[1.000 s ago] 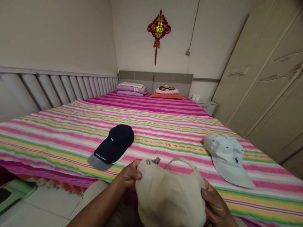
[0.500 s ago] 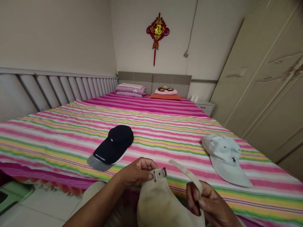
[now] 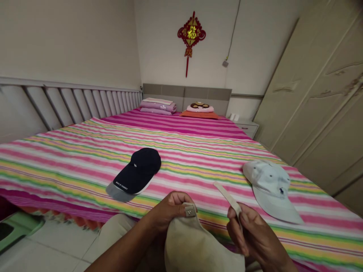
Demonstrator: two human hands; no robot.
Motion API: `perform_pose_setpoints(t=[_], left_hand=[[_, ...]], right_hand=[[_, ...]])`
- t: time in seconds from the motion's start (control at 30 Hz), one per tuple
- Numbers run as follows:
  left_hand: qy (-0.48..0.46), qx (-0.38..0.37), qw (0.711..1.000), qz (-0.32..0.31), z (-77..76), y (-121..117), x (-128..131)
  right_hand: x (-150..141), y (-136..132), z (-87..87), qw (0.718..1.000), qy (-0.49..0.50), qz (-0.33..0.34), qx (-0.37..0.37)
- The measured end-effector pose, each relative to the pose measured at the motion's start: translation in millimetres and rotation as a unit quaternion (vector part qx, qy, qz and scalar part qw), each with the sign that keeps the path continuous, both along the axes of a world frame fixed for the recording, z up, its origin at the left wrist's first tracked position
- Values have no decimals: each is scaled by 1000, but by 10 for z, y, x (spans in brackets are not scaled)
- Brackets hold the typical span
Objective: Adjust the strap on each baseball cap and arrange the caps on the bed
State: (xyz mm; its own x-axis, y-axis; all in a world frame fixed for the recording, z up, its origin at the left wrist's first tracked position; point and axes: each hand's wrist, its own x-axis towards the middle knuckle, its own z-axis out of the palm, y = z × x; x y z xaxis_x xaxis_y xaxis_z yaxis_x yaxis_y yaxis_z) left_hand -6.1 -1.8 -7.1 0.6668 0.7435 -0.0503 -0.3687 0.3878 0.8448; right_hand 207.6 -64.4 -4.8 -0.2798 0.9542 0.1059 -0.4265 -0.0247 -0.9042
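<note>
One strap [image 3: 227, 196] slants forward-left from the right hand [image 3: 255, 234], fingers pinched on it; the clasp [image 3: 190, 210] lies leftward, by the left hand [image 3: 166, 213], which pinches the cap [image 3: 195, 245].

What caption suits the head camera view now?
Two bare hands hold a beige fabric cap, its strap loose, above a striped bed.

My single head view faces forward and down across the bed [image 3: 181, 151] from its near edge, headboard [image 3: 170, 91] at upper centre.
</note>
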Motion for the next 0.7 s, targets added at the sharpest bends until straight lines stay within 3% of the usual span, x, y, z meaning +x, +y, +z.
perform_pose_setpoints(t=[0.23,0.4,0.53,0.7], left_hand=[[-18,-28,999,7,1,-2,77],[-70,-24,997,34,6,-24,138],[-76,-20,996,44,-9,-34,147],[-87,-11,996,-7,-73,-19,91]], right_hand=[[-94,36,282,988,-155,-25,-15],[-184,51,397,961,-267,-71,-12],[-228,79,405,955,-278,-98,-27],[-230,89,386,960,-258,-93,-56]])
